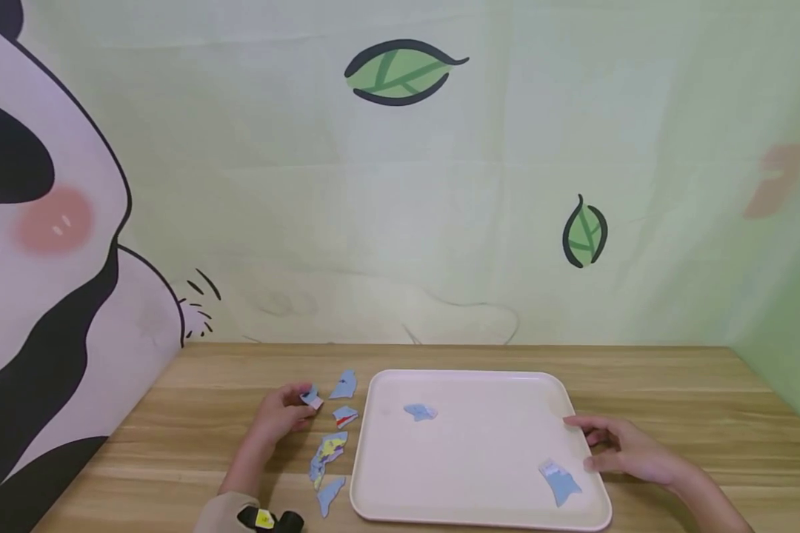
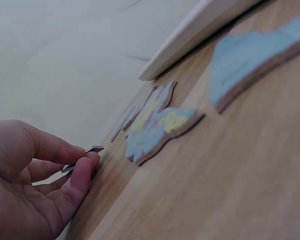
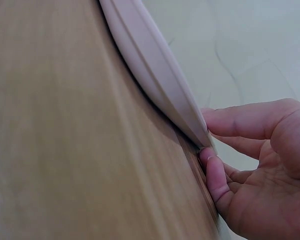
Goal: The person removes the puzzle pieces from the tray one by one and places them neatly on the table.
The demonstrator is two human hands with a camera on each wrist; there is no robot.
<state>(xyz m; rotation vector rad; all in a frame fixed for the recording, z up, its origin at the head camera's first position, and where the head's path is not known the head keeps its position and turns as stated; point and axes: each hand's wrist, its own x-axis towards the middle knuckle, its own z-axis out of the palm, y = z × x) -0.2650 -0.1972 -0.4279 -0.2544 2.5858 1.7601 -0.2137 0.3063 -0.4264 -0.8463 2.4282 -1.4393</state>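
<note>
My left hand [image 1: 283, 411] pinches a small blue and white puzzle piece [image 1: 312, 398] between thumb and fingers, just above the table. In the left wrist view that piece [image 2: 96, 149] is seen edge-on at the fingertips. Beside this hand, left of the white tray [image 1: 480, 511], lie several blue puzzle pieces [image 1: 331, 494], one group [image 1: 330, 451] with yellow and purple. Two pieces rest on the tray: one at the upper left [image 1: 420, 411], another at the lower right [image 1: 560, 483]. My right hand [image 1: 630, 450] touches the tray's right rim with thumb and finger spread along it.
The wooden table [image 1: 693, 385] runs back to a pale green wall [image 1: 493, 244] printed with leaves and a large panda [image 1: 40, 281]. The tray's raised rim stands between the loose pieces on the left and its flat inside.
</note>
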